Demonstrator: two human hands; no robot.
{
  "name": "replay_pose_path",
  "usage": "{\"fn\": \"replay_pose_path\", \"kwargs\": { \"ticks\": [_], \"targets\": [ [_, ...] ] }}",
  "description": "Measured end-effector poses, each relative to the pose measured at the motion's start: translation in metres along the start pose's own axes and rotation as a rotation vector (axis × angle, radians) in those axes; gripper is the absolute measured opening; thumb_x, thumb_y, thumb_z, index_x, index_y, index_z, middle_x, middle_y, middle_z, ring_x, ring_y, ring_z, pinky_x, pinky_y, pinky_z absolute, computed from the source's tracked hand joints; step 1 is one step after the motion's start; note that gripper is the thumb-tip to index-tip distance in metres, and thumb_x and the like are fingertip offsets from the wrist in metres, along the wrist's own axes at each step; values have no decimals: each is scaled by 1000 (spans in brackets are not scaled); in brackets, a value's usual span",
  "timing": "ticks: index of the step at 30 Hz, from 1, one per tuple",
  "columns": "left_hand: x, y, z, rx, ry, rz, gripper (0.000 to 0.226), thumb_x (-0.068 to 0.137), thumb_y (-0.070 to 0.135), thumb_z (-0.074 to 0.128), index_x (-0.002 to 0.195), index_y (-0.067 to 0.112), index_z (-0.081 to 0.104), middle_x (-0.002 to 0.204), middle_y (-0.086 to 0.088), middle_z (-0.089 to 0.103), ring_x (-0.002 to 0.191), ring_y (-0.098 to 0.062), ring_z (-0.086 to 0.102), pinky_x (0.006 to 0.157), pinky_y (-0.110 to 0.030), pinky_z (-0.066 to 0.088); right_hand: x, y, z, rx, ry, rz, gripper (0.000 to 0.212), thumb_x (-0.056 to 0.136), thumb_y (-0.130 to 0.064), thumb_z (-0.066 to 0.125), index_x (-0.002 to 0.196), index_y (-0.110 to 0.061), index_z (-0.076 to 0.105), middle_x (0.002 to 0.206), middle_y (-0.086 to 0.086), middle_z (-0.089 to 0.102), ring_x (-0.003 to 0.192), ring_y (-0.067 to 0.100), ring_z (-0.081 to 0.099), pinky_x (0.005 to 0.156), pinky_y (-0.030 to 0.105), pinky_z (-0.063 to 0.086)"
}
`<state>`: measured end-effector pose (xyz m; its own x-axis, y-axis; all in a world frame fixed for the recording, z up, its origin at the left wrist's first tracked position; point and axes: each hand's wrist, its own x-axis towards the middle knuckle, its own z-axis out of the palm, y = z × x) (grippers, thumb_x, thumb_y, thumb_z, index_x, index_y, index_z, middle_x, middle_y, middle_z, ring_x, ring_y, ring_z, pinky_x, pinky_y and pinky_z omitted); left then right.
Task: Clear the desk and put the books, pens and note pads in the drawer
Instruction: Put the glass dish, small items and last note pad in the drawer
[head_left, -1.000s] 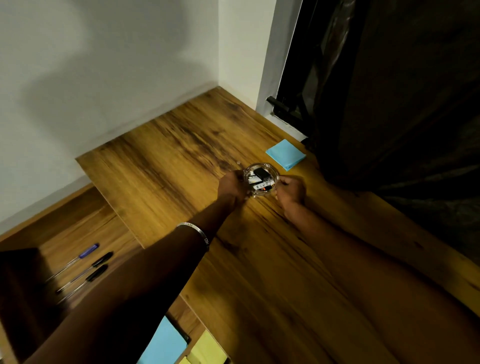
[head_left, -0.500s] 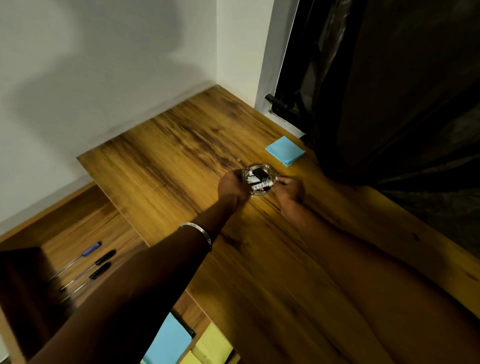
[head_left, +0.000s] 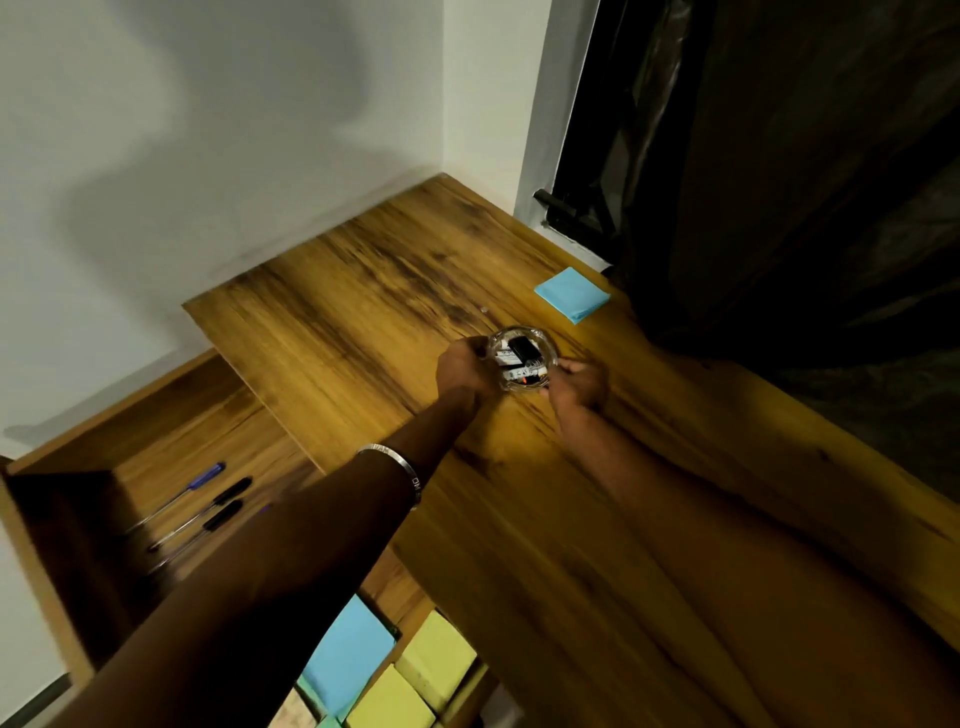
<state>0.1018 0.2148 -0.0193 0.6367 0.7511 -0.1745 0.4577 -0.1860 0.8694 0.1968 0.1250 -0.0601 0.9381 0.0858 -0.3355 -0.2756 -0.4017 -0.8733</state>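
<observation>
Both hands hold a small glass dish (head_left: 522, 358) on the surface (head_left: 363, 322): left grip (head_left: 462, 366) at its 9 o'clock, right grip (head_left: 579, 382) at 3. A blue pad (head_left: 571, 293) lies at the dish's 1 o'clock; pens (head_left: 208, 499) lie in the open drawer (head_left: 171, 415) at 8.

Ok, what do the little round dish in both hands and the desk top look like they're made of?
Dish: clear glass by the look, since its contents show through the wall and the rim glints; clear plastic is possible. Desk: wood-grain surface with dark streaks and a low sheen, probably laminate rather than solid wood.
</observation>
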Motion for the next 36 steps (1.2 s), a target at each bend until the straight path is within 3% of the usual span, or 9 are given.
{"fn": "replay_pose_path", "kwargs": {
  "ticks": [8, 11, 15, 20, 25, 29, 33, 34, 36],
  "targets": [
    [-44, -7, -13, -27, 3, -10, 22, 89, 15, 57, 105, 9, 71, 106, -9, 72, 97, -16, 64, 83, -27, 49, -43, 9, -17, -20, -7, -37, 27, 88, -1, 60, 113, -1, 68, 106, 15, 72, 92, 28, 70, 81, 44, 60],
    [-60, -12, -19, -73, -28, -44, 20, 82, 16, 60, 96, 15, 74, 98, -7, 74, 95, -19, 68, 84, -35, 56, -61, 15, -23, -34, 19, -49, 28, 86, -3, 60, 112, -4, 70, 105, 13, 73, 88, 27, 72, 77, 45, 61],
    [-76, -28, -30, -153, -59, -77, 15, 77, 13, 60, 83, 13, 74, 87, -11, 75, 84, -25, 71, 74, -50, 59, -91, 17, -29, -46, 31, -88, 29, 84, -2, 60, 112, -2, 69, 103, 15, 73, 89, 28, 72, 76, 45, 61],
    [-103, -41, -54, -221, -68, -103, 11, 75, 7, 67, 79, 14, 74, 86, -11, 75, 85, -26, 72, 75, -51, 59, -134, 23, -31, -35, 61, -104, 28, 81, -1, 60, 106, -2, 72, 98, 15, 74, 87, 28, 72, 77, 45, 61],
    [-148, -41, -89, -254, -53, -134, 24, 84, -3, 61, 106, 2, 68, 101, -14, 70, 86, -28, 69, 78, -46, 59, -177, 33, -26, 24, 24, -70, 28, 82, -1, 62, 109, -2, 71, 101, 16, 74, 87, 27, 72, 77, 43, 61],
    [-172, -51, -117, -259, -65, -158, 17, 85, -2, 60, 100, 3, 68, 96, -15, 69, 80, -27, 67, 77, -43, 59, -213, 37, -20, 55, 9, -75, 28, 83, 0, 61, 110, -1, 70, 103, 16, 73, 88, 28, 72, 78, 43, 61],
    [-188, -61, -140, -247, -78, -163, 16, 88, -6, 55, 88, 5, 66, 85, -14, 64, 61, -18, 59, 52, -24, 56, -243, 42, -12, 31, 5, -82, 27, 81, 1, 63, 107, -1, 71, 101, 15, 74, 86, 29, 72, 78, 45, 60],
    [-191, -64, -145, -249, -77, -160, 15, 87, -6, 56, 91, 3, 67, 86, -15, 64, 64, -20, 61, 53, -25, 57, -247, 44, -9, 17, 2, -82, 27, 80, 0, 63, 105, -2, 72, 100, 15, 74, 86, 28, 72, 77, 45, 61],
    [-193, -75, -157, -248, -79, -155, 13, 84, -5, 61, 83, 6, 68, 88, -16, 67, 77, -28, 66, 71, -38, 61, -255, 48, 2, -6, 5, -84, 25, 78, -2, 64, 101, -4, 74, 97, 12, 75, 84, 27, 73, 76, 45, 61]
  ]
}}
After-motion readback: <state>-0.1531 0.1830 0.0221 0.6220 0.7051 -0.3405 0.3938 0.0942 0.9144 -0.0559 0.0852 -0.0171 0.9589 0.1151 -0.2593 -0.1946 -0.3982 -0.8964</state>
